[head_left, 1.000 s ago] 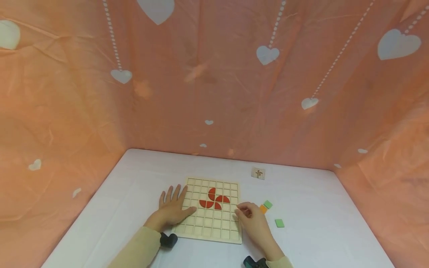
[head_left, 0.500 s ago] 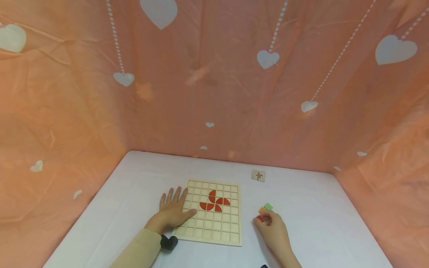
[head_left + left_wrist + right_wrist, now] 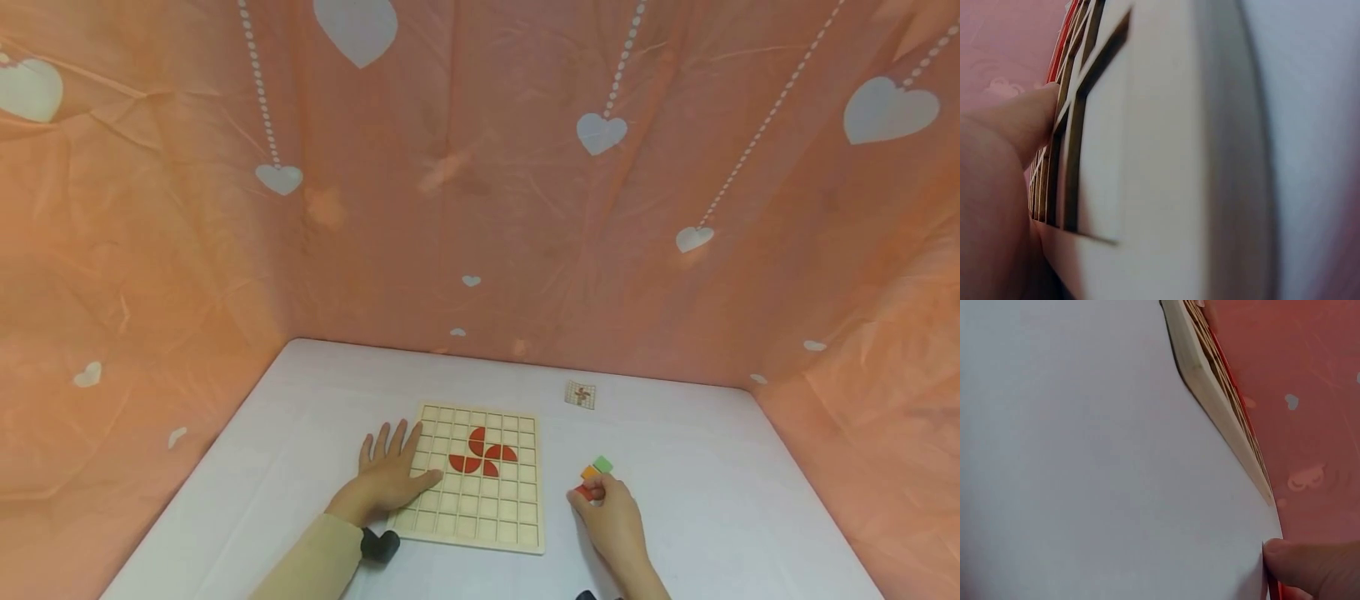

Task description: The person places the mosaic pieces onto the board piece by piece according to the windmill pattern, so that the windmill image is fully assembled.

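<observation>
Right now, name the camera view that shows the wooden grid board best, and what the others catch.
The head view: it shows nearly the whole wooden grid board, the left hand covering only part of its left side. The left wrist view gives just a close, slanted section; the right wrist view shows it nearly edge-on.

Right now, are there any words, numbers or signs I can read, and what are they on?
No, no word, number or brand can be read.
Card: just a tiny picture on a grid; any writing would be too small to read.
Board and red pieces: no letters visible.
Curtain: white hearts, no words.
</observation>
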Motion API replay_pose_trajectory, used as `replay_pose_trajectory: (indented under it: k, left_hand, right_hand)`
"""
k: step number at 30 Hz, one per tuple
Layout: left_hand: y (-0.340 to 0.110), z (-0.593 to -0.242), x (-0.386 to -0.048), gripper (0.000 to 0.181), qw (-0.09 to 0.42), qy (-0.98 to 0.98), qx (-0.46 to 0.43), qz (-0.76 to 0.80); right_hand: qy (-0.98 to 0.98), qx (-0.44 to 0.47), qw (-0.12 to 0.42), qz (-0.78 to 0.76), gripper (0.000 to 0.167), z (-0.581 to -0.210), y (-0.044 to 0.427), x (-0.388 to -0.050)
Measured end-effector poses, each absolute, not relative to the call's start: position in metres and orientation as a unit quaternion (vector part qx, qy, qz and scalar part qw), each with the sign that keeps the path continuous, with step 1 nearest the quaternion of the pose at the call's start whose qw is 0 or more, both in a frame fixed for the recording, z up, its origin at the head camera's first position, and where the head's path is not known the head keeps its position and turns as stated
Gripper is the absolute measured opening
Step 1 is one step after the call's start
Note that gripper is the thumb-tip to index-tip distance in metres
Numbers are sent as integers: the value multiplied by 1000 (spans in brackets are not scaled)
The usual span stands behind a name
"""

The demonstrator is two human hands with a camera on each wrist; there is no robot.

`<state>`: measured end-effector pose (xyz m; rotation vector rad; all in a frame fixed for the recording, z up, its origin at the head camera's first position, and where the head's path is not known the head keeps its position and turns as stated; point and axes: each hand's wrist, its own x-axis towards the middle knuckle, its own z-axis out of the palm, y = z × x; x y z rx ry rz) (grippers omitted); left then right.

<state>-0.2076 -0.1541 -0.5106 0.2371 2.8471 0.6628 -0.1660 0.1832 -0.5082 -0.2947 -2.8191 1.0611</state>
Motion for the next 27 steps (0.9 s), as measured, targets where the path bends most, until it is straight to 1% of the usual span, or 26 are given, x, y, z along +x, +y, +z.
replay_pose_trajectory:
  k: [14, 19, 27]
  left_hand:
    - [-153, -513, -208, 93, 103, 966, 79, 222]
    - [-153, -511, -209, 93, 102, 967, 80, 220]
    - [-152, -510, -207, 92, 104, 965, 77, 230]
  right_hand:
    - [-934, -73, 67, 343, 19, -509, 178, -166]
    - [-940, -54, 60, 332, 19, -509, 177, -166]
    - [-939, 2, 38, 341, 16, -504, 179, -168]
